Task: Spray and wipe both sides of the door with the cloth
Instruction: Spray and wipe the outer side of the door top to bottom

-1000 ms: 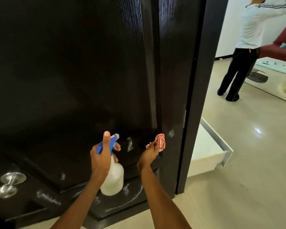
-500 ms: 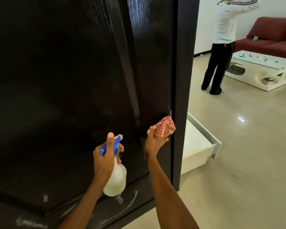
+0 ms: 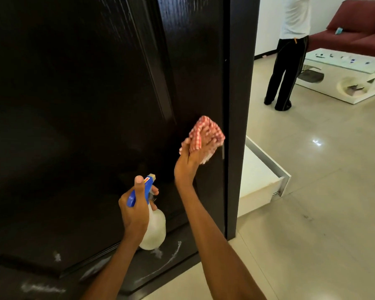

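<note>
A dark wooden door (image 3: 78, 109) fills the left and middle of the view. White foam streaks (image 3: 171, 259) lie along its lower panel. My right hand (image 3: 187, 164) presses a red-and-white checked cloth (image 3: 206, 133) flat against the door's right stile, close to the door's edge. My left hand (image 3: 136, 208) grips a white spray bottle (image 3: 155, 230) with a blue trigger head, held upright and low in front of the door, nozzle towards it.
The dark door frame (image 3: 239, 118) stands just right of the cloth. Behind it a white open drawer (image 3: 262, 180) juts over the tiled floor. A person (image 3: 288, 61) stands farther back by a white coffee table (image 3: 344, 74) and a maroon sofa (image 3: 359, 37).
My right hand has slid the cloth upward and to the right along the door stile. The bottle hand has stayed low. The door knob has gone out of view at the left.
</note>
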`<action>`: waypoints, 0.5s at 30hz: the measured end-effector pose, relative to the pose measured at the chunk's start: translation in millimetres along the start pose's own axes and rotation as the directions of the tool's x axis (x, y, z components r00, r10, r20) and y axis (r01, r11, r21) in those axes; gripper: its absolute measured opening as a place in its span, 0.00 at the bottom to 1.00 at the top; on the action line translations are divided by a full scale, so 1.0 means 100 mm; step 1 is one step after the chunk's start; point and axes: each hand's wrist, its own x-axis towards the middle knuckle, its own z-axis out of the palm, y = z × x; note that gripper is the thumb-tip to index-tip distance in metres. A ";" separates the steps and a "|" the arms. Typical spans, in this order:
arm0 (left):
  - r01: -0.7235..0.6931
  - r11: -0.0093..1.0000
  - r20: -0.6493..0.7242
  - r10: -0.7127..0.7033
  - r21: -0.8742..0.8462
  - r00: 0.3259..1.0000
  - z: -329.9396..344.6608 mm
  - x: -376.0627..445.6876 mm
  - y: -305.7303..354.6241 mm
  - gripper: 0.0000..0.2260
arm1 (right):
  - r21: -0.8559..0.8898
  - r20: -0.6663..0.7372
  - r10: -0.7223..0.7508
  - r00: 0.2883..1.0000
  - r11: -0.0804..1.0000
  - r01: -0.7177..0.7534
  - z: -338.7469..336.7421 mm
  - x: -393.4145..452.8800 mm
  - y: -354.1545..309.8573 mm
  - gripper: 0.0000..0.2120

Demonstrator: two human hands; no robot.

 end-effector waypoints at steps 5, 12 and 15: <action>0.000 0.999 -0.003 0.000 -0.035 1.000 0.00 0.04 -0.01 0.32 | -0.292 -0.042 -0.174 0.984 0.944 0.155 -0.13 0.31 0.32 0.38; 0.053 0.998 0.022 -0.052 -0.031 0.998 0.05 0.02 -0.01 0.27 | 0.261 -0.270 0.574 0.773 0.816 -0.516 -0.66 0.23 1.54 0.32; 0.061 0.997 0.012 -0.060 -0.043 0.998 0.06 -0.03 -0.08 0.31 | 0.247 -0.312 0.546 0.778 0.837 -0.488 -0.57 0.18 1.17 0.31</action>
